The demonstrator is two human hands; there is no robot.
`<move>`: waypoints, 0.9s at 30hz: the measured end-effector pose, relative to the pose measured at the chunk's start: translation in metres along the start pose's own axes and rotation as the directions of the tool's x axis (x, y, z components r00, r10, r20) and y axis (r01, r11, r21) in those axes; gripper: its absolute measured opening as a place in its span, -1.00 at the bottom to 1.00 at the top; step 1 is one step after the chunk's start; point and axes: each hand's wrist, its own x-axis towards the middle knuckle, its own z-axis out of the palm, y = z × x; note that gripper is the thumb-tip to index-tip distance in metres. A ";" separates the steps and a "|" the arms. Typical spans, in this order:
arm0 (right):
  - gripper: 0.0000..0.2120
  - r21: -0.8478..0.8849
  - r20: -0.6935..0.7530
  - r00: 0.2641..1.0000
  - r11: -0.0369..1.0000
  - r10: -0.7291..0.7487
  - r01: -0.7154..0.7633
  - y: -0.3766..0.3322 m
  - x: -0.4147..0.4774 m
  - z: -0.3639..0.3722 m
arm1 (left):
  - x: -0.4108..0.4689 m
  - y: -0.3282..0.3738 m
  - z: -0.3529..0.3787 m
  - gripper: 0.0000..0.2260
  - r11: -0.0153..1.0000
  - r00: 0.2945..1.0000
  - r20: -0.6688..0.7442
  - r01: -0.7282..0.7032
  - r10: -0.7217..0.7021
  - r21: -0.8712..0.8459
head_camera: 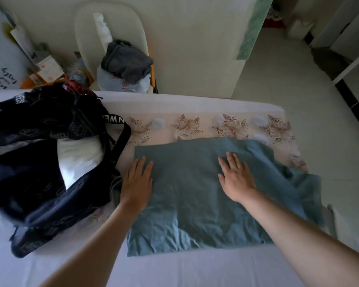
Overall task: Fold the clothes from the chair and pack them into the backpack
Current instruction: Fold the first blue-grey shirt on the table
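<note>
Dark backpack [39, 162] lies open on the bed [174, 270], far left; grey clothing [126, 61] remains on the chair [87, 27] behind. Left hand [137, 183] rests flat on the blue garment's [187, 204] left edge, fingers straight and together. Right hand [236, 179] lies flat mid-garment, fingers slightly apart.

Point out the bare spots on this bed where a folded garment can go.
Free: the white sheet strip between the blue garment and you, and the floral band beyond its far edge. Crowded: the left side, where the backpack sits beside the left hand. The chair holds a clothes pile.
</note>
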 end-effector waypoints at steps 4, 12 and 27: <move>-0.41 0.104 -0.129 0.981 0.982 -0.142 0.156 -0.045 -0.050 0.020 | -0.064 0.017 -0.018 -0.60 0.993 0.996 -0.083 0.017 -0.026 -0.113; -0.36 0.061 -0.058 0.888 0.886 -0.457 0.460 -0.100 -0.140 0.063 | -0.176 0.032 -0.029 -0.67 0.848 0.848 0.225 0.514 -0.479 -0.130; -0.37 -0.106 -0.015 0.955 0.950 -0.296 0.293 -0.124 -0.177 0.035 | -0.194 -0.010 -0.026 -0.51 0.988 0.999 0.022 -0.027 0.031 -0.149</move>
